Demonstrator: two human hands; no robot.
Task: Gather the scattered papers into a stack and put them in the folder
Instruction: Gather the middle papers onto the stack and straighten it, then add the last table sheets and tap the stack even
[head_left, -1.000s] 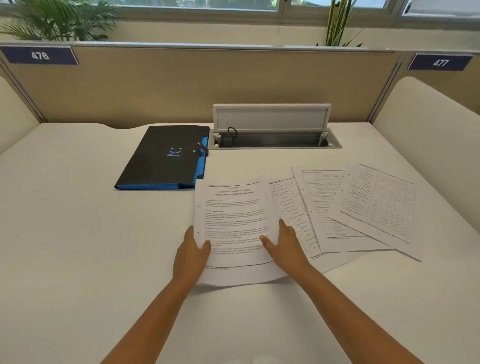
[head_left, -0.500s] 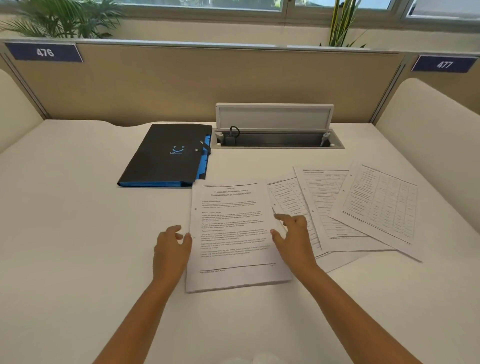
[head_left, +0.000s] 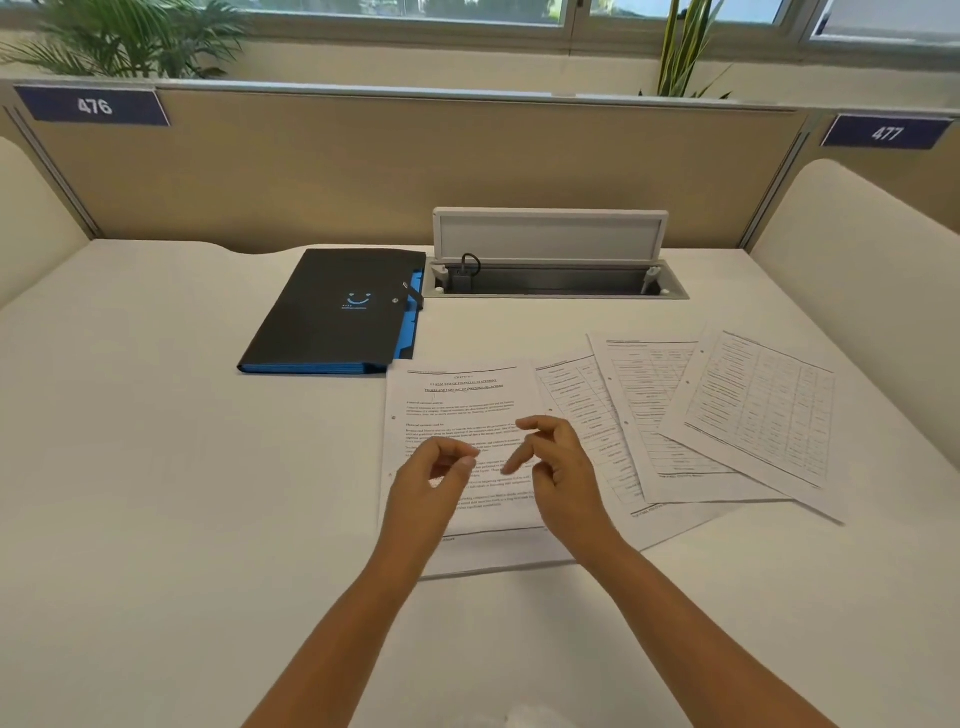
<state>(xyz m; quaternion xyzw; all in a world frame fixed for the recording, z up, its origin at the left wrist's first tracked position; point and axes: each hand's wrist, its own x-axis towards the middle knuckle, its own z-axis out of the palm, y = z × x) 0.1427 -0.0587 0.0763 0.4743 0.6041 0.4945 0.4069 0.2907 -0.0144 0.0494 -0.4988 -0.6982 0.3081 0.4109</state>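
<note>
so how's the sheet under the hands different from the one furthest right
The sheet under the hands carries paragraphs of text under a centred heading; the far right sheet carries a table in rows and columns. The text sheet lies nearly square to the person and overlaps its neighbour's left edge, while the table sheet is turned clockwise and tops the fanned pages. Both are white, punched along the left edge, and flat on the desk.

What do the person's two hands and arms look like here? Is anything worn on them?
Both the left hand and the right hand are bare: no gloves, rings, watch or bracelet show. The forearms are uncovered too, with no sleeve visible up to the picture's lower edge.
</note>
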